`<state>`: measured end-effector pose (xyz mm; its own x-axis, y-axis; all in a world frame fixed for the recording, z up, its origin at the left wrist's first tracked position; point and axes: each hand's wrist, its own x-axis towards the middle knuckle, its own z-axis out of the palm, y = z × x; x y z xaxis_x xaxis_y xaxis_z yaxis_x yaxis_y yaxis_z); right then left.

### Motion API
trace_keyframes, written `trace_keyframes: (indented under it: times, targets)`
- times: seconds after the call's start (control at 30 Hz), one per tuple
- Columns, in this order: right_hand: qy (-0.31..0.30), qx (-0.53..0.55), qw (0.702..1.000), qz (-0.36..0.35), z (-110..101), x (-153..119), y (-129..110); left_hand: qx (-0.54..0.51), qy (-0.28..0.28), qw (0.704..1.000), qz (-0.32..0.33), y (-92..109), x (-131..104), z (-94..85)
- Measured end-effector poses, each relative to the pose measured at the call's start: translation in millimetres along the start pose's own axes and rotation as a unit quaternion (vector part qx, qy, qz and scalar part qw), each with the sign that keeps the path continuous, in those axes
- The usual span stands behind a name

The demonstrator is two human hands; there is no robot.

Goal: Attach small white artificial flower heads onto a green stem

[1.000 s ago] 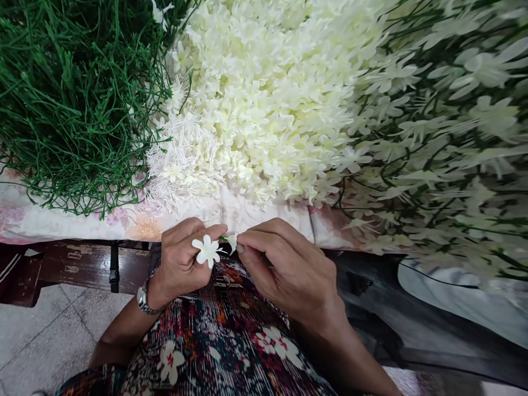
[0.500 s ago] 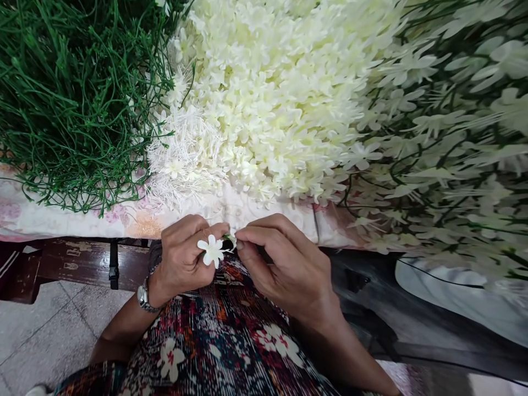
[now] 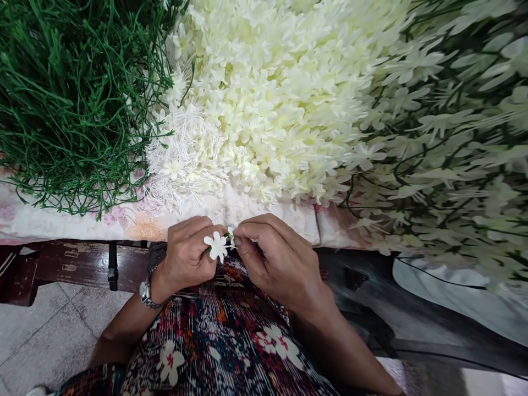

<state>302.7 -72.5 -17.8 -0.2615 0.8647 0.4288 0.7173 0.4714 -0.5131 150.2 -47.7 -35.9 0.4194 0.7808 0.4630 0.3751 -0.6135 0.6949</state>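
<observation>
I see my left hand [image 3: 187, 256] pinching 1 flower [image 3: 216, 246] steady while my right hand [image 3: 280, 264] nips a second blossom [image 3: 231, 233] against it, near the far petal heap [image 3: 272, 93].

ahead: flower heap [image 3: 272, 104] blocks | left: floor [image 3: 37, 335] open

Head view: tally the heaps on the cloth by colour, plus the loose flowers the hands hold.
Green stem heap: 1
Cream blossom heap: 1
White stamen heap: 1
Mixed cream-and-green sprig heap: 1
White flower between left hand and right hand: 1
Total: 5
</observation>
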Motion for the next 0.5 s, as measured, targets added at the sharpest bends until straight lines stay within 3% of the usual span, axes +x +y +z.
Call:
trace_keyframes:
  times: [0.23,0.5]
  targets:
    - [0.019,0.036,0.999,0.014,7,1,4,-0.015,0.002,1.000,-0.020,-2,0,2.4]
    - [0.022,0.075,0.995,0.063,12,-1,8,-0.016,-0.057,0.994,-0.091,3,10,-1.4]
